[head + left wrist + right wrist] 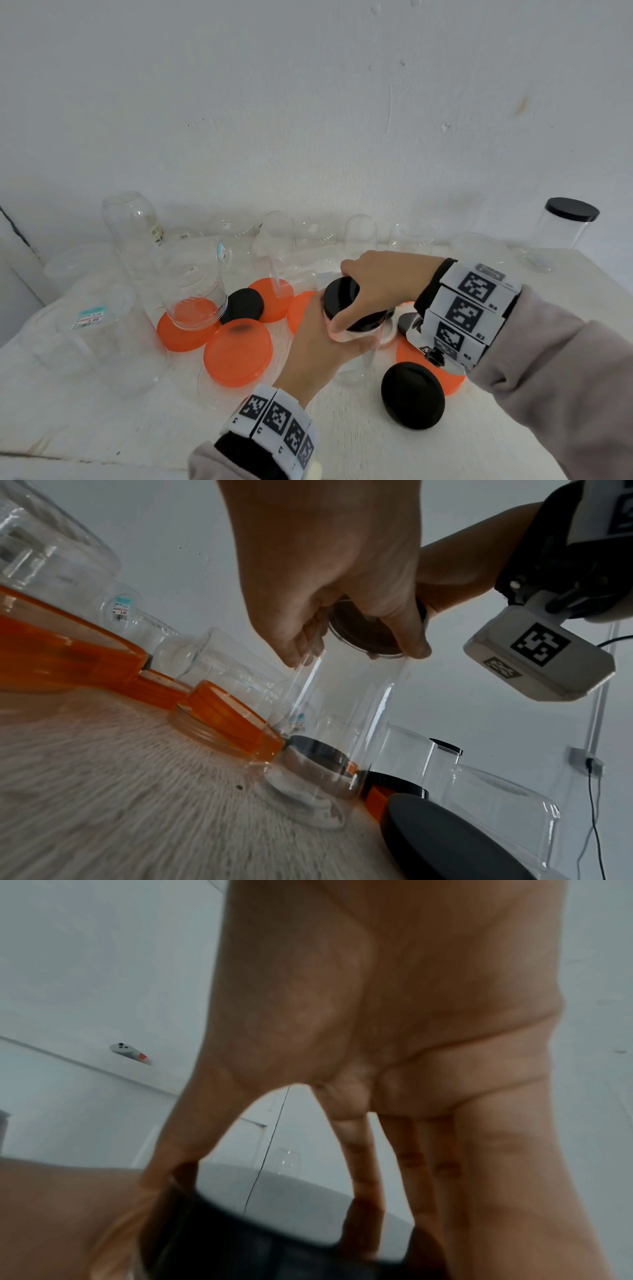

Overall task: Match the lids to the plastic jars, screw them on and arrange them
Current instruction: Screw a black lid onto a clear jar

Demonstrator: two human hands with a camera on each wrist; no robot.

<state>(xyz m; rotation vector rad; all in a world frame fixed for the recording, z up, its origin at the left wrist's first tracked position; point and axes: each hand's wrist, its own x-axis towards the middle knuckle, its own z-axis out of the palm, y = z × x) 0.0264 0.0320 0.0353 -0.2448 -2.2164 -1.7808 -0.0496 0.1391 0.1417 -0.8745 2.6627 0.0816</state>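
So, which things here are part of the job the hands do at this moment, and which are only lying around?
In use now:
- right hand, gripping the black lid
- left hand, holding the clear jar under that lid

Lying about for now:
- loose orange lid
- loose black lid
- closed jar with black lid
- upturned jar on an orange lid
- white table
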